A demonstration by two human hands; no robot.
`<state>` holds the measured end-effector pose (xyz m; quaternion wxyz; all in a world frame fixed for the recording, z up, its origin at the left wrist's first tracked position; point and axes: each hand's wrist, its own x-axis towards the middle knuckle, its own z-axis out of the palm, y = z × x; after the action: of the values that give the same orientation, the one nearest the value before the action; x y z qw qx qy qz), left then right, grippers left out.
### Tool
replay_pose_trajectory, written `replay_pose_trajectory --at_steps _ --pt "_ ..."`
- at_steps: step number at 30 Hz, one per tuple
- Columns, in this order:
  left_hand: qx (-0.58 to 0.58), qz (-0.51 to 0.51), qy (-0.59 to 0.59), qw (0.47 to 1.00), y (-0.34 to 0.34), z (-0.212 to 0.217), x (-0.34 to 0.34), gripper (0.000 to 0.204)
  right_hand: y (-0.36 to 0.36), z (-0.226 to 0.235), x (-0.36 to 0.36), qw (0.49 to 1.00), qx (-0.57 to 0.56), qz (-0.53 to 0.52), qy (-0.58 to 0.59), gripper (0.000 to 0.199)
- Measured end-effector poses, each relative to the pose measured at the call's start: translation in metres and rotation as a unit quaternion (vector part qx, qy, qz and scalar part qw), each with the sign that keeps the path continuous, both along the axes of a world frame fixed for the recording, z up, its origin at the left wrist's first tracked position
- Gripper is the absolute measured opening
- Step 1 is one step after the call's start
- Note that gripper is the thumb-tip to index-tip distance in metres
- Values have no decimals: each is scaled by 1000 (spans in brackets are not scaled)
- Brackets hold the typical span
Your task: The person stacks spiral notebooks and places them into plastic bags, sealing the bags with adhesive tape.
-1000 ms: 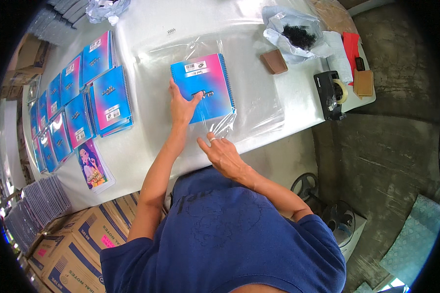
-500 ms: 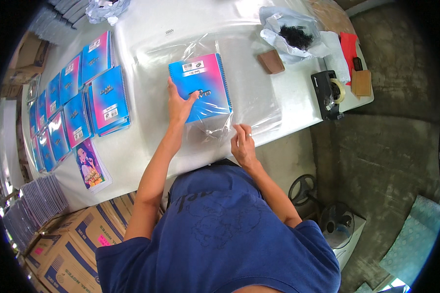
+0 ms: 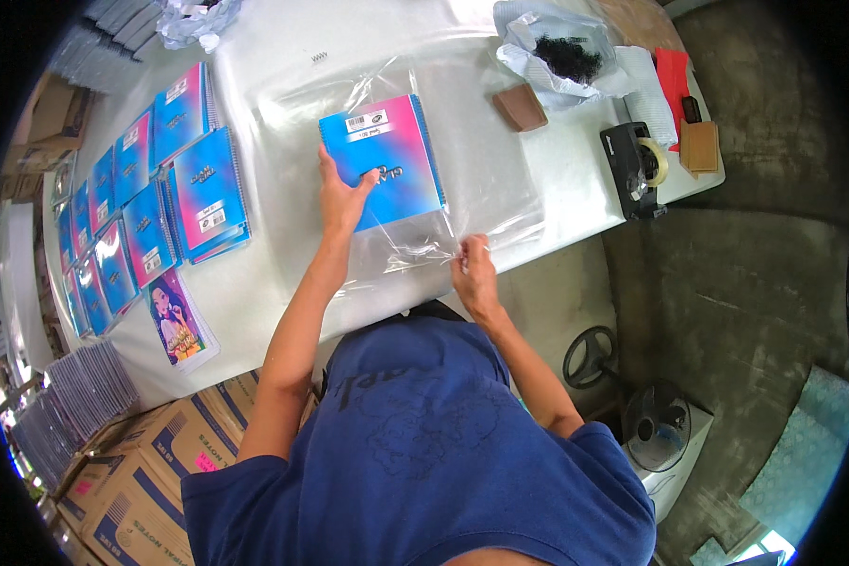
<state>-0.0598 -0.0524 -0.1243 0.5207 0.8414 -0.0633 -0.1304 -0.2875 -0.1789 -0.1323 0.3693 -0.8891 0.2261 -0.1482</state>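
A blue and pink spiral notebook (image 3: pixel 391 143) lies on clear plastic film (image 3: pixel 495 156) in the middle of the table. My left hand (image 3: pixel 342 200) grips its left side, thumb across the cover and the other fingers around the edge, partly hidden. At the table's front edge my right hand (image 3: pixel 474 274) is closed, pinching a gathered part of the film just below the notebook's lower right corner. Creases run through the film between that corner and my right fingers. Whether more notebooks lie under this one, I cannot tell.
Rows of similar notebooks (image 3: pixel 209 184) cover the left side, with a colourful illustrated cover (image 3: pixel 174 321) in front. To the right are a brown block (image 3: pixel 520 108), a bag of black coils (image 3: pixel 568 60) and a tape dispenser (image 3: pixel 623 160). Cardboard boxes (image 3: pixel 160 472) stand below left.
My right hand has shifted slightly right and its fingers have closed tighter on the film. The film below the notebook lies flatter. My left hand keeps its grip.
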Motion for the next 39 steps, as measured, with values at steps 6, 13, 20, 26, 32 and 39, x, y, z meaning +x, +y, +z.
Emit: replay_pose_trajectory --at_steps 6,13,20,26,32,39 --pt "-4 7 22 1000 -4 7 -4 103 7 30 -39 984 -168 22 -46 50" --pt "-8 4 13 1000 -3 3 -2 103 12 45 30 991 -70 -89 -67 88" --pt "-10 6 36 999 -6 10 -4 102 -3 23 -7 991 -23 120 -56 47" --pt "-44 19 7 999 2 1 0 101 -25 101 31 859 225 436 145 14" --pt "97 -14 -6 995 -5 24 -1 105 -59 82 245 970 -55 232 -40 41" --pt "47 -18 -10 999 1 17 2 108 -55 47 319 937 -73 228 256 87"
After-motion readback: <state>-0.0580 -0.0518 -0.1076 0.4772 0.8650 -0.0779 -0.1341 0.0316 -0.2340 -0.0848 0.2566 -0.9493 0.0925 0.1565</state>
